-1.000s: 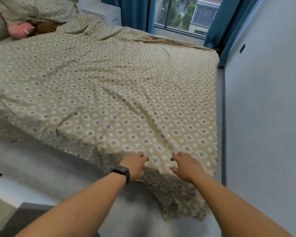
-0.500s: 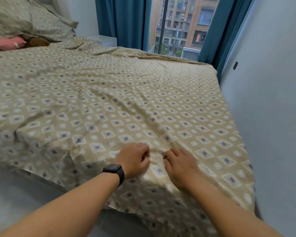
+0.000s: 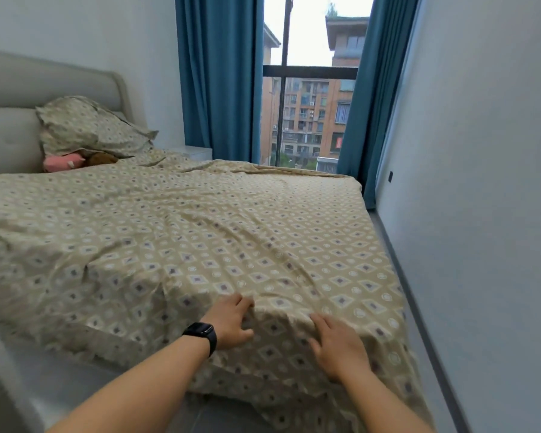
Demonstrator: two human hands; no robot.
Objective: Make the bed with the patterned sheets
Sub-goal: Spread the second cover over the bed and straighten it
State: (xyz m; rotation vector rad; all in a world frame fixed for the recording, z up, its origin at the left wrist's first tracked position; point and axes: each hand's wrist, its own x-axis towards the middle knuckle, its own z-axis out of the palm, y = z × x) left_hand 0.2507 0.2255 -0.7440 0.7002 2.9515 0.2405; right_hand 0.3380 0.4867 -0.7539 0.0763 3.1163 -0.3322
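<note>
A beige patterned sheet (image 3: 200,239) with small diamond motifs covers the bed, wrinkled across the middle and hanging over the foot edge. My left hand (image 3: 231,320), with a black watch on the wrist, grips a fold of the sheet at the foot edge, fingers above and thumb below. Just to its right, my right hand (image 3: 338,345) lies on the sheet with its fingers spread, pressing the cloth down over the mattress corner. A pillow (image 3: 85,126) in the same pattern leans against the grey headboard (image 3: 28,89) at the far left.
A pink soft toy (image 3: 63,160) and a brown one lie under the pillow. A white nightstand (image 3: 197,151) stands by the blue curtains (image 3: 219,76) and window. The grey wall (image 3: 481,182) runs close along the bed's right side, leaving a narrow floor strip.
The view has tilted up towards the window. Both hands have slid to the foot edge, drawing the sheet towards me. My right hand went from bunching the cloth to lying spread on it.
</note>
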